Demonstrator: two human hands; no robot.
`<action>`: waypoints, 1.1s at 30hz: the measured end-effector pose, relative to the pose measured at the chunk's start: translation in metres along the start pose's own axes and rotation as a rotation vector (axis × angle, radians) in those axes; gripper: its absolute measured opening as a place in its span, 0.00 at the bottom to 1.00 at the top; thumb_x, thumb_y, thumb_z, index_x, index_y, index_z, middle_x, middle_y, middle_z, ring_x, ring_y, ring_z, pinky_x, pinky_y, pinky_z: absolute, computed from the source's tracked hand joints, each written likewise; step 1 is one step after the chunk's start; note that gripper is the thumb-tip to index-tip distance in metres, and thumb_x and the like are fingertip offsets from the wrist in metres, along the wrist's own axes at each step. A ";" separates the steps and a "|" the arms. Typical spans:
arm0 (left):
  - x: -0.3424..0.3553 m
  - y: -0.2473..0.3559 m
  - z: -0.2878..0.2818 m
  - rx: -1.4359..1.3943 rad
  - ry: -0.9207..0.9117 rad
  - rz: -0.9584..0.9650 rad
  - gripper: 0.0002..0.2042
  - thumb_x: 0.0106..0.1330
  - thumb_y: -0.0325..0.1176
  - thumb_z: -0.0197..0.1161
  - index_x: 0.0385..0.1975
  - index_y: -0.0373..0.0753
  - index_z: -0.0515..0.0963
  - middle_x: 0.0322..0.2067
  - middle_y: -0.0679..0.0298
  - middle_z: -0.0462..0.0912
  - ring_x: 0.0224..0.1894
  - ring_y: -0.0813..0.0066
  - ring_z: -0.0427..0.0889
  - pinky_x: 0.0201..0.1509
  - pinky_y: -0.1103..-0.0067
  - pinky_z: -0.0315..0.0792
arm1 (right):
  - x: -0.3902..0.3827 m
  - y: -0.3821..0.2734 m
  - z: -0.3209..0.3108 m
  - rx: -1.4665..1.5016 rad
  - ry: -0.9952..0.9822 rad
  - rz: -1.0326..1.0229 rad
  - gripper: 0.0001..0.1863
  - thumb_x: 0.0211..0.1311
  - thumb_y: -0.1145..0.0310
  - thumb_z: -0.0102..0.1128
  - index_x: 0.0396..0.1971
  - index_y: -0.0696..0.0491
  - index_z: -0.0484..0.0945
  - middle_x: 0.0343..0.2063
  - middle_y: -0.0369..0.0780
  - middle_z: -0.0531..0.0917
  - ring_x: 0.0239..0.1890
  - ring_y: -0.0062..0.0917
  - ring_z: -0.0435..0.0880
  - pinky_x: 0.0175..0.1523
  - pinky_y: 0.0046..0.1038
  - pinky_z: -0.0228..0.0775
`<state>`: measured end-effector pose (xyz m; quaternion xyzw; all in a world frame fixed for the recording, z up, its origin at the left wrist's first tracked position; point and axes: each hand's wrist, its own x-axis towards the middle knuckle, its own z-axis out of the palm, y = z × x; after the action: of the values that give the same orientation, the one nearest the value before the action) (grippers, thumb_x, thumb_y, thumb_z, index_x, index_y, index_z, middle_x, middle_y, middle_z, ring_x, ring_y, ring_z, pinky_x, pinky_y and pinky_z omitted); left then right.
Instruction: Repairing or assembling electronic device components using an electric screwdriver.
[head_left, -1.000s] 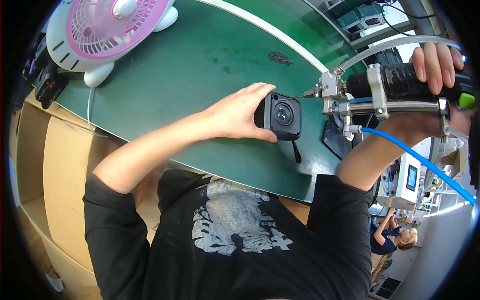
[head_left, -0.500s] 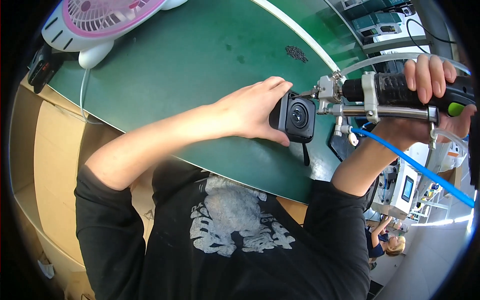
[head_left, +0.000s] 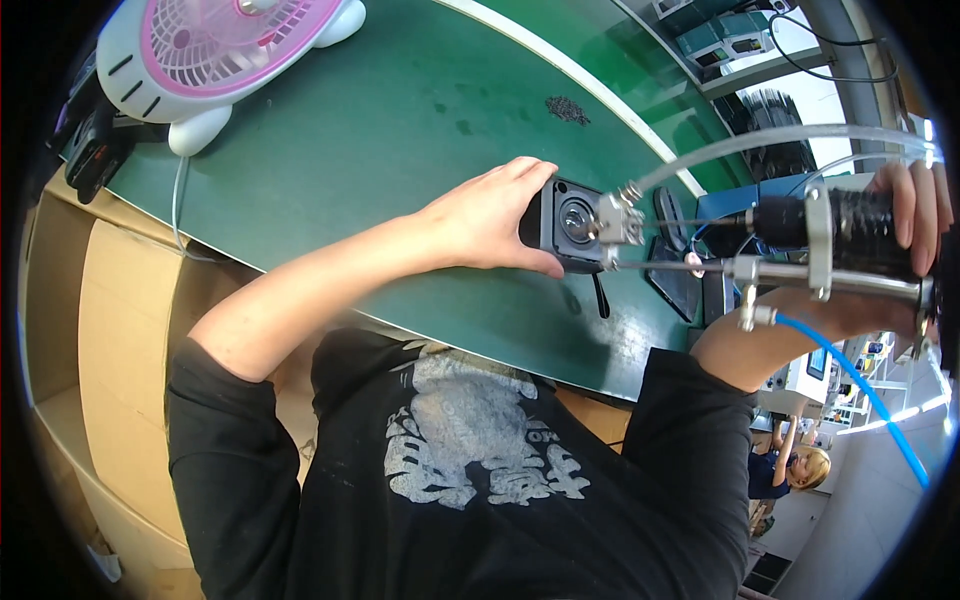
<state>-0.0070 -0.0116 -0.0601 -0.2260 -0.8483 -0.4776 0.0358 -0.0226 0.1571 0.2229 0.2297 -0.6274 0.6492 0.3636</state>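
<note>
Two hands are at work over the near edge of the green table (head_left: 380,150). I have my left hand (head_left: 485,225) curled round a small black camera module (head_left: 562,225), fingers across its top and far side, thumb pressed along the underside, the round lens facing out toward the tool. It sits just above the table's near edge, toward the right end. My right hand (head_left: 905,245) is wrapped closed round the black barrel of a pneumatic screwdriver (head_left: 800,240), whose metal nose (head_left: 615,218) touches the module's front beside the lens; a blue air hose (head_left: 860,385) trails off below and a clear tube arcs above.

I judge the module to be light and rigid, a hard plastic shell that will not give under a squeeze, but smooth enough to twist out under the tool's push. The lens glass looks like the fragile part, so I would keep the grip on the flat sides and back, clear of the front face. A pink and white desk fan (head_left: 220,50) stands at the far left corner, well apart.
</note>
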 end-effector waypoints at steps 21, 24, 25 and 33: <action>0.002 0.006 0.004 -0.008 0.032 0.032 0.45 0.48 0.49 0.77 0.60 0.27 0.62 0.58 0.45 0.68 0.61 0.49 0.70 0.65 0.67 0.67 | -0.039 0.057 -0.032 0.725 -0.897 0.320 0.27 0.52 0.50 0.68 0.37 0.54 0.66 0.26 0.34 0.72 0.23 0.19 0.74 0.36 0.25 0.66; 0.005 0.008 0.005 0.000 0.042 0.043 0.45 0.47 0.49 0.78 0.59 0.26 0.62 0.56 0.44 0.69 0.59 0.48 0.71 0.64 0.67 0.68 | -0.036 0.062 -0.034 0.739 -0.982 0.263 0.26 0.62 0.45 0.60 0.41 0.54 0.68 0.28 0.35 0.73 0.25 0.23 0.75 0.35 0.29 0.66; 0.005 0.008 0.004 0.021 0.044 0.055 0.45 0.47 0.49 0.78 0.59 0.26 0.62 0.56 0.44 0.69 0.59 0.48 0.71 0.64 0.67 0.68 | -0.041 0.061 -0.030 0.736 -0.962 0.294 0.27 0.62 0.43 0.61 0.42 0.54 0.68 0.28 0.35 0.73 0.25 0.23 0.75 0.35 0.29 0.66; 0.020 0.015 -0.006 0.116 -0.142 0.051 0.51 0.46 0.56 0.76 0.61 0.24 0.59 0.55 0.41 0.68 0.60 0.46 0.70 0.65 0.65 0.67 | 0.015 0.046 -0.036 0.917 -0.965 0.271 0.26 0.58 0.48 0.66 0.37 0.53 0.65 0.25 0.33 0.71 0.23 0.17 0.73 0.35 0.23 0.67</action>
<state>-0.0195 -0.0031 -0.0395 -0.2785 -0.8688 -0.4095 0.0009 -0.0617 0.1979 0.2006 0.5441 -0.4039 0.7140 -0.1758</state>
